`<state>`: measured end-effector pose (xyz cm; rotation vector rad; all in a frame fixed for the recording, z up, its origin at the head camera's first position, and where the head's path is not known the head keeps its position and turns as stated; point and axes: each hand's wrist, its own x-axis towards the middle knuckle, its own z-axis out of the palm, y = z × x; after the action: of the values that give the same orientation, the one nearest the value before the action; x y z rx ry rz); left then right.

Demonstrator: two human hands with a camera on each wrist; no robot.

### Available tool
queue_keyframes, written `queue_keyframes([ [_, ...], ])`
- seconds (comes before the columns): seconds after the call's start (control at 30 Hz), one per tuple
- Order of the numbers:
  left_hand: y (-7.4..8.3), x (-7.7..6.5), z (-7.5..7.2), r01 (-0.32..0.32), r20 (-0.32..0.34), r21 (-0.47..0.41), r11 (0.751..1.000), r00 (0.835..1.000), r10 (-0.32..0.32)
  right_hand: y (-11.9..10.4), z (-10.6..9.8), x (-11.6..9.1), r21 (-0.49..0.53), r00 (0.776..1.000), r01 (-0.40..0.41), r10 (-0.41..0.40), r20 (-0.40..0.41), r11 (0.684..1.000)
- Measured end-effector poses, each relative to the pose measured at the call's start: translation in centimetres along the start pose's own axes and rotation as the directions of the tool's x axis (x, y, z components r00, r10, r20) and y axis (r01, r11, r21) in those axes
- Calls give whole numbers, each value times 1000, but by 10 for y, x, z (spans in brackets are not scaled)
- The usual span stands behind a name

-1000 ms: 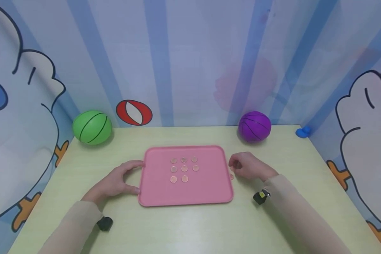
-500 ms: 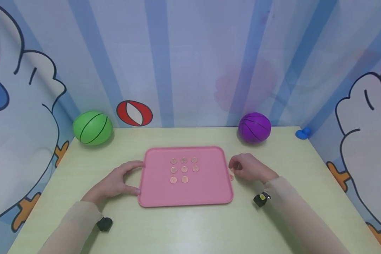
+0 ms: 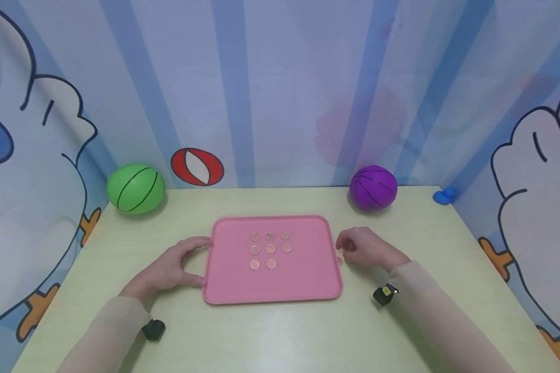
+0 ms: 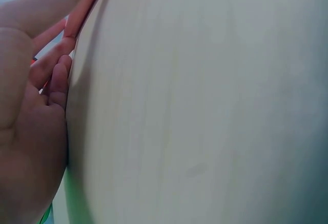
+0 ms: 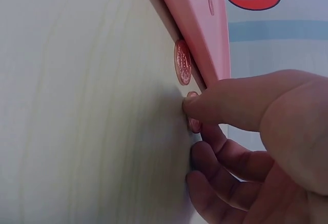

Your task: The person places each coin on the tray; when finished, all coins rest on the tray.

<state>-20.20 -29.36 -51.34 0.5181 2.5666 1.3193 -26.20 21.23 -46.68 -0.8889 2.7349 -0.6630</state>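
A pink tray [image 3: 303, 282] lies on the table with several copper-coloured coins [image 3: 270, 249] set out in rows on it. My left hand [image 3: 170, 267] rests at the tray's left rim, thumb and forefinger spread apart along it. In the left wrist view this hand [image 4: 36, 111] stays at the left edge, by the tabletop. Beside the tray's right edge, my right hand [image 3: 363, 246] has its fingers curled. Seen from the right wrist, its thumb and fingers pinch a coin [image 5: 193, 124] down at the table. Another coin [image 5: 182, 62] lies just beyond, close against the tray's side.
A green ball [image 3: 136, 188] sits at the back left of the table [image 3: 280, 336], and a purple ball [image 3: 373, 187] at the back right. Near the far right corner is a small blue object [image 3: 444, 196]. Printed cloth walls [image 3: 284, 103] stand behind and at both sides.
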Motion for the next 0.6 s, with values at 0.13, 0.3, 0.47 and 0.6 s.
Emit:
queue_keyframes([
  [0.13,-1,0,0,-3,2,-2,1000,1000,3,0,1,0,-6,1000,8,-8,-1,1000],
  [0.3,-1,1,0,-11,5,-12,1000,1000,11,0,0,0,-5,1000,-3,3,16,1000],
  [0.47,-1,0,0,-19,4,-17,1000,1000,19,1,0,1,-3,1000,0,0,26,1000],
  [0.6,0,0,-1,-14,5,-8,1000,1000,14,3,1,0,0,999,21,-21,28,1000],
])
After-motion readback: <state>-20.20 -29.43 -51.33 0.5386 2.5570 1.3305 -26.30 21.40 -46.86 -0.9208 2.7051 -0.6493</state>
